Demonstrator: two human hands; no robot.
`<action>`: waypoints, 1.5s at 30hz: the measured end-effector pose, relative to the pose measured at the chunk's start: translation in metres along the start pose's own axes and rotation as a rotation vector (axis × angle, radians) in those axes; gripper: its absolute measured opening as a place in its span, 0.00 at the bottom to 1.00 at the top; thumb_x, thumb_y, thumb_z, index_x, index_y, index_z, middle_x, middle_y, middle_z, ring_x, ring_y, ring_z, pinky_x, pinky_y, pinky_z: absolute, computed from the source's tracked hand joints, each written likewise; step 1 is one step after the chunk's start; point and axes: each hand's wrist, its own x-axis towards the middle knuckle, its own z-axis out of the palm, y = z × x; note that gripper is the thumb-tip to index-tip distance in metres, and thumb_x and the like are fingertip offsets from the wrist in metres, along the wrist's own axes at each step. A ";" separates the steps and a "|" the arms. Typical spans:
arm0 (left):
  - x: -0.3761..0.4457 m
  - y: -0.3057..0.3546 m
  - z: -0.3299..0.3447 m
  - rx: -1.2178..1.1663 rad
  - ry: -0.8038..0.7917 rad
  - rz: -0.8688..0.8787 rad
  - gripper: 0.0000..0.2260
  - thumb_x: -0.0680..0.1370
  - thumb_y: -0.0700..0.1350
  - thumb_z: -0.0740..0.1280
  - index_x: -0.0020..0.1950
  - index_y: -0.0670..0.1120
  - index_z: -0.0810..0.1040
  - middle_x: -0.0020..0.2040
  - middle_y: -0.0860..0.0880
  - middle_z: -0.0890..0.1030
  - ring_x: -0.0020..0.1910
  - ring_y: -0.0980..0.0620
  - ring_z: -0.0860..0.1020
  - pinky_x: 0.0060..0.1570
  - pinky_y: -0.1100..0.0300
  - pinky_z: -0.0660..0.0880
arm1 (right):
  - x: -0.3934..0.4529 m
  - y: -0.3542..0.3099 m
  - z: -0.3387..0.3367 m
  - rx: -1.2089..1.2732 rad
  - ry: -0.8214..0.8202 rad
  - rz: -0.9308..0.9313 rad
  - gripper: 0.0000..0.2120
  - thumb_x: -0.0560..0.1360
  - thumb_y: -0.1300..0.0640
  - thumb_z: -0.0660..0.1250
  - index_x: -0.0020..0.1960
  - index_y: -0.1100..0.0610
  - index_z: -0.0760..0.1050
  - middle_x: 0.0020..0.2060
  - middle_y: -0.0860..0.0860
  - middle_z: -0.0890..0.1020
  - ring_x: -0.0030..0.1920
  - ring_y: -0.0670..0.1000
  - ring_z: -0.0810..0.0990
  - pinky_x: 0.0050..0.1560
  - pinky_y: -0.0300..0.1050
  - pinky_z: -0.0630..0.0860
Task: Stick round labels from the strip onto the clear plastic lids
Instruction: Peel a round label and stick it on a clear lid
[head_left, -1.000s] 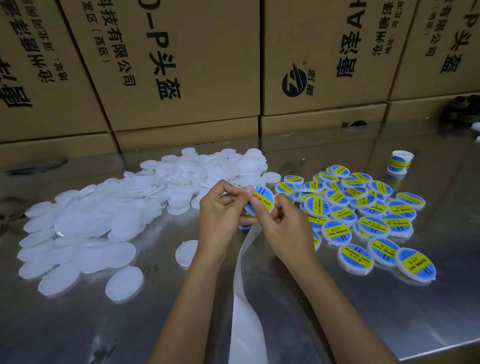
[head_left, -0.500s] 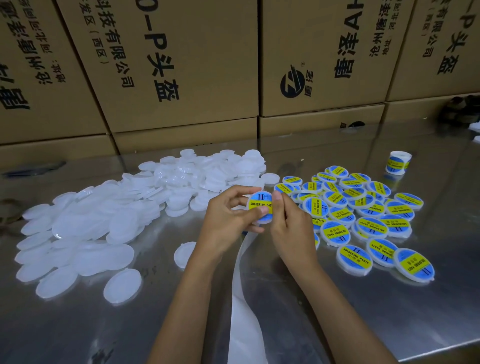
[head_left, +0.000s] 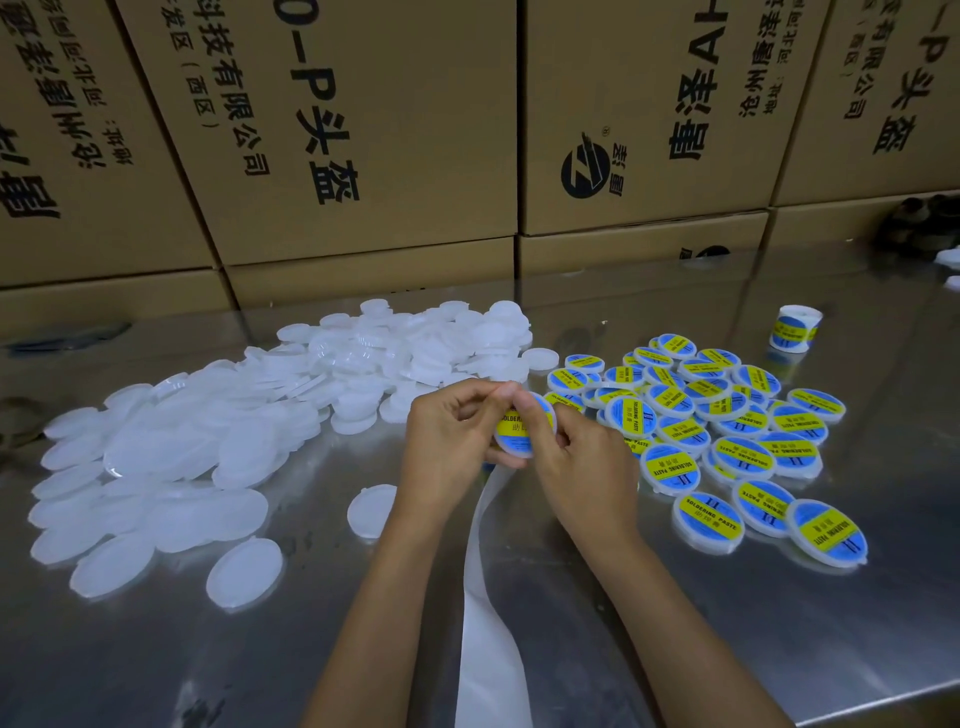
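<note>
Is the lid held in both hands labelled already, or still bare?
Labelled. The lid between the left hand and the right hand shows a blue and yellow label on its face; whether it is fully pressed flat, cannot tell.

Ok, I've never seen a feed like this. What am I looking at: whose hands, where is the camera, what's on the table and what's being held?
There is no machine here: a person works with two bare hands, filmed by one wide-angle camera worn on the head, looking forward and down.

The left hand and the right hand together hold one lid that carries a blue and yellow round label; the right thumb presses on the label's face.

A white backing strip hangs from under the hands toward the camera.

On the shiny metal table, a heap of plain clear lids lies to the left and the labelled lids lie to the right. A small label roll stands behind them. Cardboard boxes line the back.
</note>
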 end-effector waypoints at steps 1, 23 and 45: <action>0.001 0.000 -0.001 0.016 -0.024 0.007 0.06 0.81 0.39 0.68 0.49 0.41 0.85 0.42 0.46 0.86 0.37 0.48 0.85 0.32 0.58 0.82 | 0.000 0.001 0.001 -0.004 -0.012 0.014 0.32 0.74 0.28 0.49 0.30 0.55 0.65 0.23 0.50 0.69 0.29 0.52 0.70 0.31 0.47 0.64; 0.005 -0.006 -0.009 -0.023 0.082 -0.020 0.06 0.76 0.37 0.74 0.51 0.43 0.81 0.40 0.45 0.86 0.31 0.44 0.84 0.30 0.61 0.79 | -0.002 -0.001 0.006 0.350 -0.177 -0.006 0.22 0.79 0.41 0.63 0.33 0.52 0.61 0.25 0.43 0.69 0.29 0.46 0.66 0.33 0.43 0.64; 0.014 -0.022 -0.011 0.153 0.316 -0.039 0.17 0.78 0.34 0.64 0.45 0.56 0.83 0.40 0.60 0.85 0.49 0.52 0.83 0.50 0.59 0.79 | 0.036 0.029 -0.018 1.058 -0.025 0.787 0.11 0.82 0.58 0.57 0.41 0.57 0.71 0.27 0.51 0.70 0.23 0.47 0.64 0.21 0.39 0.64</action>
